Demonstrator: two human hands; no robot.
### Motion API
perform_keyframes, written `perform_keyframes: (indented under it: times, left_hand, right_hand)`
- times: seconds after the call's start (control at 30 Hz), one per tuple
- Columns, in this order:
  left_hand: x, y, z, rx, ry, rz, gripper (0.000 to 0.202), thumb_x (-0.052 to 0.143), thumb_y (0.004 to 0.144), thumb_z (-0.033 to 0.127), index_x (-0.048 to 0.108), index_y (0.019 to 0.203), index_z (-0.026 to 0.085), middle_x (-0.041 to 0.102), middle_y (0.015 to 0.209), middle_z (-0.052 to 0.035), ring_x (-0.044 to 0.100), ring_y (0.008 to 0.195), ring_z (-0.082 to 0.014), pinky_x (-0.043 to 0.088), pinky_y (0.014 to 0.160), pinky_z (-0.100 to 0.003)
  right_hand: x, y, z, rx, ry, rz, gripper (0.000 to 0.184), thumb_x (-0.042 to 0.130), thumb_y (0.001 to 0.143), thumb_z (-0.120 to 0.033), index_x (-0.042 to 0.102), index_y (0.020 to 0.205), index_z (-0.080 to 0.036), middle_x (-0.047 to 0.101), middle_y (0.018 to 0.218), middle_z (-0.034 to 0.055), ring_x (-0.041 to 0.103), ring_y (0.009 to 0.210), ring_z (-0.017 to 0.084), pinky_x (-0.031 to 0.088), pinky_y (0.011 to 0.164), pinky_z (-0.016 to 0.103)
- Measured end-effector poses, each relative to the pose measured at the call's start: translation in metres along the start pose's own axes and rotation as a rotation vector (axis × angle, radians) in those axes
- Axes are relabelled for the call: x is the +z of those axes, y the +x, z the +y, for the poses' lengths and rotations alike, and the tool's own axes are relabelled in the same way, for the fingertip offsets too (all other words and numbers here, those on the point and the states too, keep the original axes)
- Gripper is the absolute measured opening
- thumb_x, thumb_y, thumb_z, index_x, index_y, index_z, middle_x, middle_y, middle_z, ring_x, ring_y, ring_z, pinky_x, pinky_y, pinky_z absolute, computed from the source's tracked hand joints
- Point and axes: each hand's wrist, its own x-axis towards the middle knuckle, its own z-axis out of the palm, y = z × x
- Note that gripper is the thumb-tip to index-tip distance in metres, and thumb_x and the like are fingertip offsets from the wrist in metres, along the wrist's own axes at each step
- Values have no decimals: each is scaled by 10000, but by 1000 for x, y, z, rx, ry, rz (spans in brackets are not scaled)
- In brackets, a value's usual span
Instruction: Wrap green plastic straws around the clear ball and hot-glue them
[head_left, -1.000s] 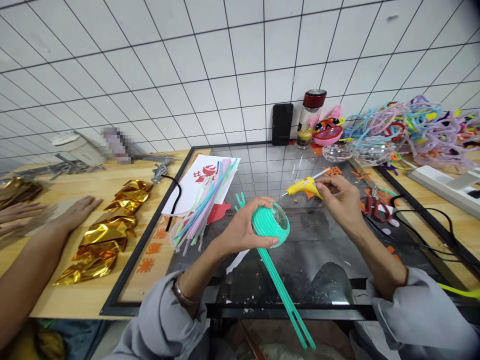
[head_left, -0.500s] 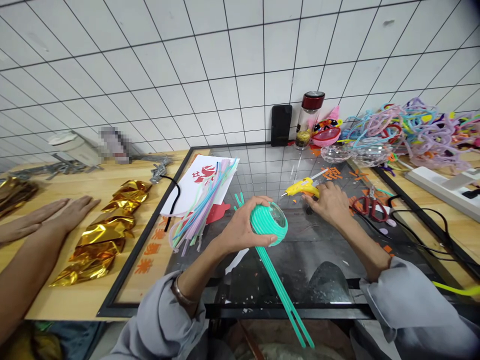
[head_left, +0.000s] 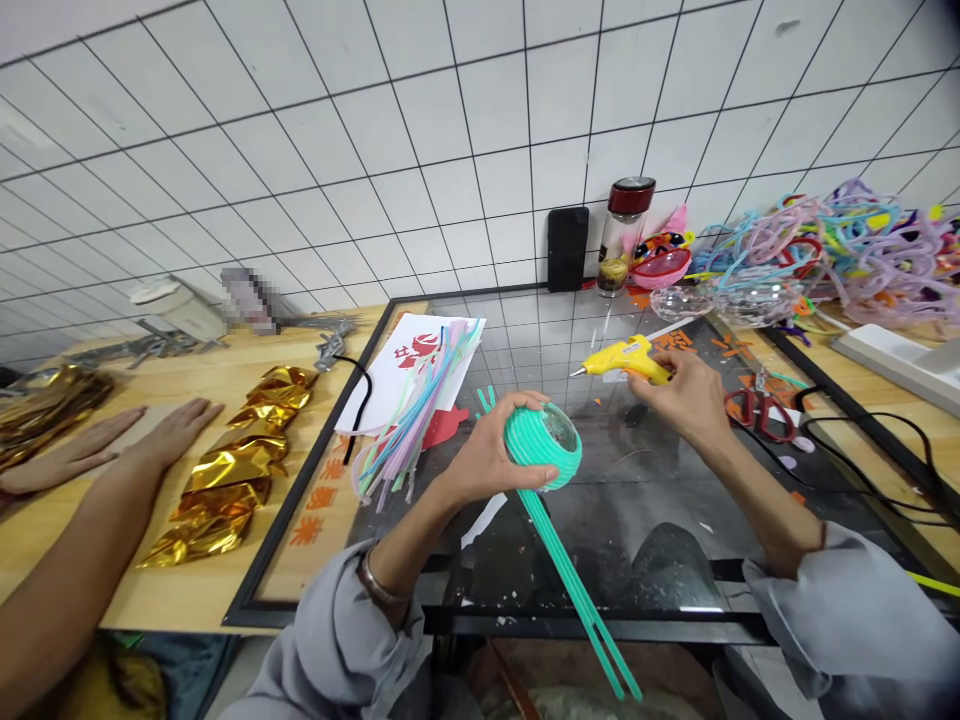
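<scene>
My left hand (head_left: 499,450) is closed around a small rounded bowl wrapped in turquoise pipe cleaners (head_left: 536,455); its mouth tilts up and to the right. Long straight turquoise pipe cleaners (head_left: 577,590) stick out below it past the table's front edge, with short ends behind my hand. To the right, my right hand (head_left: 686,395) grips the handle of a yellow hot glue gun (head_left: 622,357), raised over the glass with its nozzle pointing left. A bundle of pastel pipe cleaners (head_left: 424,410) lies left of the bowl on white paper (head_left: 367,385) with a red design.
Red-handled scissors (head_left: 761,410) and black cables (head_left: 855,430) lie at right. Behind stand a phone (head_left: 568,250), a glass bottle (head_left: 619,240) and a heap of pipe cleaners (head_left: 810,240). At left, another person's hands (head_left: 161,440) rest beside crumpled gold foil (head_left: 232,465).
My right hand has picked the glue gun up off the glass by its handle. My left hand still holds the turquoise bowl in about the same pose. The view has shifted slightly.
</scene>
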Motion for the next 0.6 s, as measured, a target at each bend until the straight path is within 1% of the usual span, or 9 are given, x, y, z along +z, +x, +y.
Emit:
perform_keyframes:
  times: [0.1,0.17,0.23,0.33,0.47,0.6]
  left_hand:
    - [-1,1,-3,-12,-18,4,655,884,598,304,486,1112,222,562,1357,-132,554,1276,-324,405,1104,-502]
    - [-2,1,-5,-20,-27,9,651,878,602,311,480,1110,225,561,1351,-129,554,1272,-320,409,1099,-502]
    - [-3,2,-7,-28,-38,13,647,871,607,312,473,1110,226,552,1356,-132,545,1280,-319,407,1099,-505]
    - [-4,2,-9,-37,-62,18,650,868,613,317,468,1118,229,545,1363,-131,533,1298,-315,404,1106,-499]
    - [-4,3,-9,-55,-67,25,650,870,605,327,475,1112,230,549,1355,-120,531,1301,-311,400,1110,-484]
    - [-4,3,-7,-73,-68,24,653,868,595,342,488,1114,231,555,1349,-115,548,1276,-317,426,1081,-481]
  right_hand:
    - [-11,-5,-5,-69,233,17,311,730,680,-434,737,873,-190,692,780,51,647,690,233,491,625,352]
    - [-17,-11,-11,-155,307,14,308,734,684,-433,734,871,-187,652,753,37,620,659,212,477,590,335]
    - [-21,-18,-18,-255,353,34,307,732,698,-425,720,886,-183,640,773,39,615,673,205,480,590,331]
    - [-21,-26,-26,-348,373,87,270,718,728,-395,685,906,-194,655,805,46,622,699,204,494,605,331]
    - [-19,-31,-29,-397,357,129,227,693,772,-371,649,926,-209,667,796,39,608,652,188,484,572,321]
    - [-19,-34,-30,-462,347,179,217,695,798,-366,638,946,-218,676,818,47,616,663,191,486,574,325]
